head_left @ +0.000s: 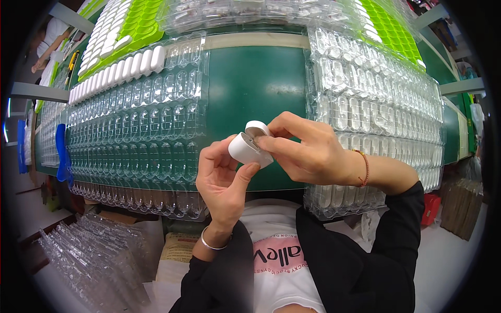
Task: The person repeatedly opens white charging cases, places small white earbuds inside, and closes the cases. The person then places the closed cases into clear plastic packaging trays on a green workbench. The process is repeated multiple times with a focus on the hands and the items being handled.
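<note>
A small white earbud case [241,149] with its lid [255,127] flipped up is held above the green table, near its front edge. My left hand [223,180] grips the case body from the left, with the thumb along its lower side. From the right, my right hand [308,154] is closed at the case's mouth: one fingertip reaches inside the opening while another finger lies by the raised lid. These fingers cover much of the inside, so whether a small piece sits between them is hidden.
Clear plastic trays [138,125] with rows of oval pockets lie to the left, one row holding white cases [128,68]. More clear trays [373,112] are stacked at right. Bright green trays [141,23] stand farther back. The green tabletop [255,83] shows between the stacks.
</note>
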### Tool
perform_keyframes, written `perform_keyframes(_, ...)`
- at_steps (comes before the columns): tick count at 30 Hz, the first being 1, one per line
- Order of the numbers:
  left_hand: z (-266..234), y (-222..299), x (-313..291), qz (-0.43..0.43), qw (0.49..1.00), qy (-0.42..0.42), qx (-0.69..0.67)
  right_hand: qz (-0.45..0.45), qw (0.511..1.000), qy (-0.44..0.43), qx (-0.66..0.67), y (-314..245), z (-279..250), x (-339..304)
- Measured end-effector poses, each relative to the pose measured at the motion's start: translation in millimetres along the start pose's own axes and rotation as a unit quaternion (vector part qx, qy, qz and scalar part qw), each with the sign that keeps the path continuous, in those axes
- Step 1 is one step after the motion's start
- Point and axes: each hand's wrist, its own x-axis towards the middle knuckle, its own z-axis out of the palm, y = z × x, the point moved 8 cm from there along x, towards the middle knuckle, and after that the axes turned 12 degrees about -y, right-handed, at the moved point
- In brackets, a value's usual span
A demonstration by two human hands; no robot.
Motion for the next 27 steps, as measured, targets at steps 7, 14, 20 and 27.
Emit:
perform_keyframes(7,1,1,10,0.0,0.999,-0.034,0.013,0.0,0.998,-0.02,-0.053,-1,0,-2)
perform_keyframes(14,2,-2,12,-0.042,0.998,-0.036,-0.028,0.018,1.0,-0.012,-0.012,0,-10,1)
perform_keyframes(20,6,-5,7,-0.059,0.979,-0.069,-0.182,0.04,0.992,-0.019,0.115,4,-10,0)
perform_keyframes(27,3,-11,5,-0.078,0.981,-0.029,-0.178,0.059,0.982,-0.008,0.18,24,1,1)
